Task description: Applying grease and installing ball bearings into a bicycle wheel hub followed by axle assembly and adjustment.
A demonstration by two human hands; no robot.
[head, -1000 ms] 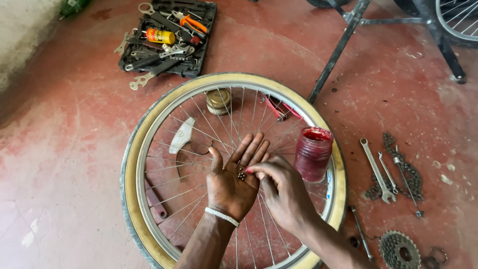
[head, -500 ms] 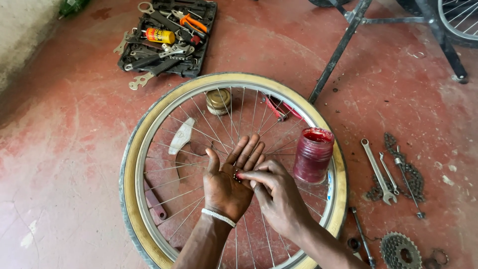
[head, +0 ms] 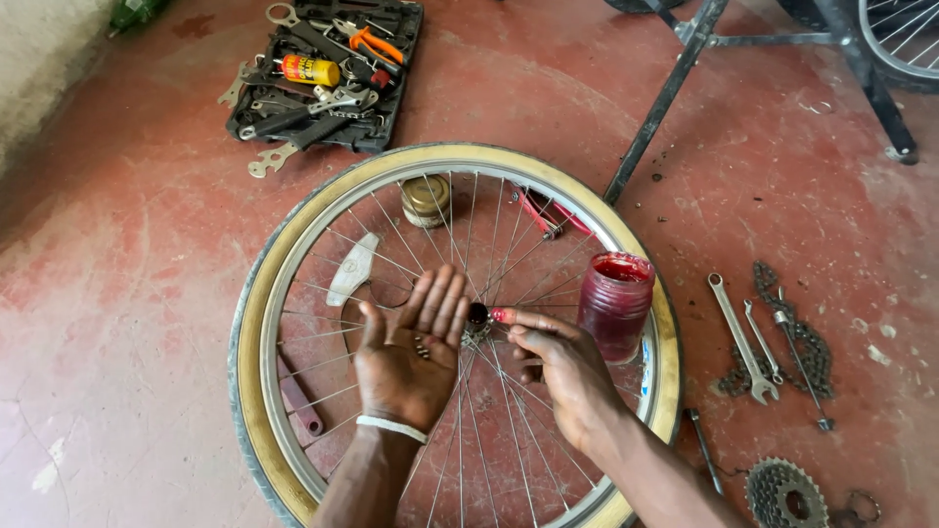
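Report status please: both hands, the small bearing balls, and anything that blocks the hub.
Left hand open, palm up, bearing balls on it. Right hand fingers at hub. Red grease jar beside; hub unobstructed.

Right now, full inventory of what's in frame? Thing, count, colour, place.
bicycle wheel: 1, cream tyre, silver rim and spokes, flat on floor, centre
hub: 1, dark, wheel centre
jar: 1, open, red contents, on the wheel's right side
small tin: 1, brass-coloured lid, inside wheel, top
flat tool: 1, silver, under spokes, upper left
tool tray: 1, black, mixed tools, top left
spanners: 2, silver, right of wheel
chain: 1, dark, beside spanners
sprocket cluster: 1, grey, bottom right
stand: 1, black, top right
floor: red, worn
small bearing balls: several, dark, in left palm
left hand: palm up, white wristband
right hand: red-smeared fingertip at hub
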